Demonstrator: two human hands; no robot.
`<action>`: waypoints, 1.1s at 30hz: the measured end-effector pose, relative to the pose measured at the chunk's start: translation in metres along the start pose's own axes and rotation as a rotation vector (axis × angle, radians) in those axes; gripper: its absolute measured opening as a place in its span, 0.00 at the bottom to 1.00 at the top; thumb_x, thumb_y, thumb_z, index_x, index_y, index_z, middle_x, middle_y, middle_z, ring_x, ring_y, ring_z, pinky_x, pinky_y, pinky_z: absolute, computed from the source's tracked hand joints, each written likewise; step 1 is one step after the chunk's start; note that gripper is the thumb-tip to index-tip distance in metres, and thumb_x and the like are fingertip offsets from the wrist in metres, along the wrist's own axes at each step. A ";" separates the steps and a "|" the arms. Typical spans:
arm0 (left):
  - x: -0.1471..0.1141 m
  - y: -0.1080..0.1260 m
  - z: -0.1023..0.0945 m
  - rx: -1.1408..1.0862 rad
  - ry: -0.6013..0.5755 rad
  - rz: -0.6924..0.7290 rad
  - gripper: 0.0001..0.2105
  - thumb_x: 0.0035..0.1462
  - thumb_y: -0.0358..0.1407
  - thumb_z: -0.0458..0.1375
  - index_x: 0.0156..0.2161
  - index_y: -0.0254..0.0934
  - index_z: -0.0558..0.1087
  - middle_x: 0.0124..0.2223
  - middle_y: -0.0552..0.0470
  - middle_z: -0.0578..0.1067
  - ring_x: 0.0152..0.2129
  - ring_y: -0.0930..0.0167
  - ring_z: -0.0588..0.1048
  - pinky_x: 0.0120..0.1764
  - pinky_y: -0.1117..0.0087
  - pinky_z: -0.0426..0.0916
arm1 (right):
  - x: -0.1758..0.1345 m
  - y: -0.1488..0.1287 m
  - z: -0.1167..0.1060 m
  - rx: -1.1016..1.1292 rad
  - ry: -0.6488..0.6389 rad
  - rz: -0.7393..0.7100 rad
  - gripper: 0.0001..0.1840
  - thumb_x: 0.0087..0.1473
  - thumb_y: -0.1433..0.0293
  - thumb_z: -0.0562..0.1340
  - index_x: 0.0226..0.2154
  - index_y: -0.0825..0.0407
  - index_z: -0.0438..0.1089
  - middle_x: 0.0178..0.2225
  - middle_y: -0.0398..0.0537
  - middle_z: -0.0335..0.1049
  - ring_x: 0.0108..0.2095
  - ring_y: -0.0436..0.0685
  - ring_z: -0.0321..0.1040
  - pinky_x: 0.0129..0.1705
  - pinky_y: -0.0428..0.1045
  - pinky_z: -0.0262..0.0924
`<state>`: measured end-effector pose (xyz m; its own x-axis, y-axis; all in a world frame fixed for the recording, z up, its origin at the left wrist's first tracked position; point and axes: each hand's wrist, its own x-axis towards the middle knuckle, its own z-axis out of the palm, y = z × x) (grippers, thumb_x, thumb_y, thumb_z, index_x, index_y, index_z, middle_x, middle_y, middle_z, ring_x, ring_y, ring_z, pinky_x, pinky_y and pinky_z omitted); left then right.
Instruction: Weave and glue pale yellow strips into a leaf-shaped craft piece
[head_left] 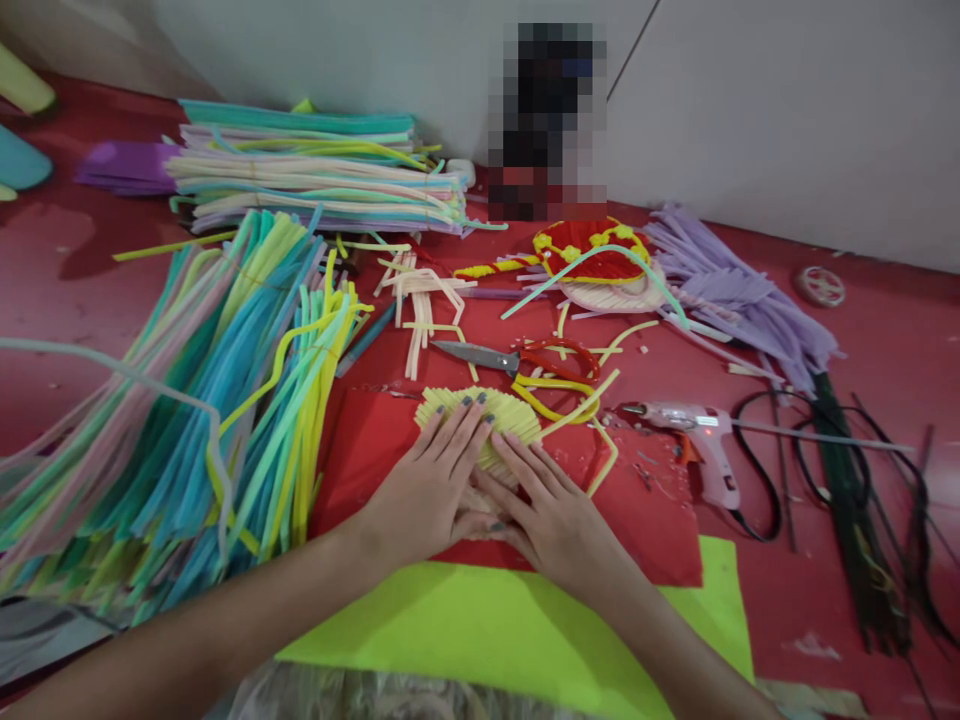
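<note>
Pad (517,410), ridged and yellow, lies on the red sheet (360,460) in the head view, right in front of me, with much of its lower part hidden under my palms. My left hand (431,485) and right hand (559,505) both rest on it with fingers straight and laid flat; neither is curled round anything, so what I have is contact from above, not a grasp. If I lean harder on one side, I think the ridges could slide or splay, since nothing visible clamps the edges. A loose strip (585,402) runs from near the pad's right edge and could snag on my fingers. The scissors (510,362) lie just beyond the pad; reaching forward carelessly, I could knock them. The glue gun (694,418) shows a red light and points its nozzle toward the work, so a stray right wrist might get burned if it is hot, and a tug on the cord (757,520) could drag it. Counting: two hands, one pad, one pair of scissors, one glue gun, one red sheet, one visible green sheet (480,620), one red-and-yellow ornament (592,245), one clear wheel (821,287), one lilac bundle (735,285) and one dark bundle (844,490). The stems in the left heap (217,400) and the back pile (322,185) overlap too much to count.
</note>
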<state>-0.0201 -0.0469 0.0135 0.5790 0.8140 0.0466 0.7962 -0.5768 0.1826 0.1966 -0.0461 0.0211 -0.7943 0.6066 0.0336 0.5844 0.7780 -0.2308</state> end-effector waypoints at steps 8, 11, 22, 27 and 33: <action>0.001 -0.001 -0.001 0.008 -0.011 0.000 0.42 0.61 0.58 0.43 0.66 0.22 0.53 0.70 0.34 0.51 0.68 0.56 0.47 0.66 0.56 0.39 | 0.003 0.001 -0.001 0.006 0.006 0.001 0.34 0.62 0.61 0.58 0.66 0.51 0.51 0.69 0.60 0.43 0.70 0.64 0.39 0.65 0.64 0.54; 0.001 -0.002 0.000 0.004 -0.012 -0.001 0.41 0.62 0.58 0.42 0.67 0.23 0.53 0.70 0.36 0.51 0.68 0.57 0.47 0.66 0.56 0.39 | 0.003 0.001 -0.001 0.017 0.026 0.006 0.34 0.62 0.60 0.58 0.66 0.51 0.51 0.69 0.59 0.44 0.69 0.64 0.40 0.65 0.63 0.54; -0.003 0.000 -0.002 -0.055 0.035 -0.036 0.37 0.62 0.54 0.48 0.68 0.32 0.51 0.70 0.34 0.50 0.67 0.53 0.50 0.63 0.54 0.52 | 0.002 0.001 -0.001 0.018 0.015 0.014 0.31 0.63 0.60 0.57 0.65 0.50 0.55 0.69 0.59 0.44 0.70 0.64 0.39 0.65 0.64 0.54; -0.007 0.004 -0.003 0.013 0.032 -0.020 0.35 0.63 0.52 0.47 0.68 0.31 0.53 0.70 0.37 0.51 0.66 0.50 0.51 0.62 0.52 0.53 | 0.002 0.001 0.000 0.043 0.032 0.019 0.28 0.63 0.60 0.57 0.63 0.51 0.59 0.67 0.59 0.50 0.69 0.63 0.41 0.65 0.63 0.54; -0.006 0.005 -0.003 0.031 0.002 0.008 0.37 0.63 0.53 0.47 0.68 0.28 0.52 0.70 0.41 0.54 0.65 0.48 0.51 0.64 0.49 0.49 | 0.002 0.001 -0.001 0.071 0.025 0.032 0.27 0.62 0.63 0.58 0.61 0.51 0.61 0.68 0.59 0.49 0.69 0.63 0.41 0.66 0.62 0.52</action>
<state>-0.0208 -0.0545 0.0172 0.5853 0.8093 0.0502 0.7964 -0.5854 0.1516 0.1957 -0.0442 0.0216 -0.7708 0.6352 0.0491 0.5950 0.7453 -0.3007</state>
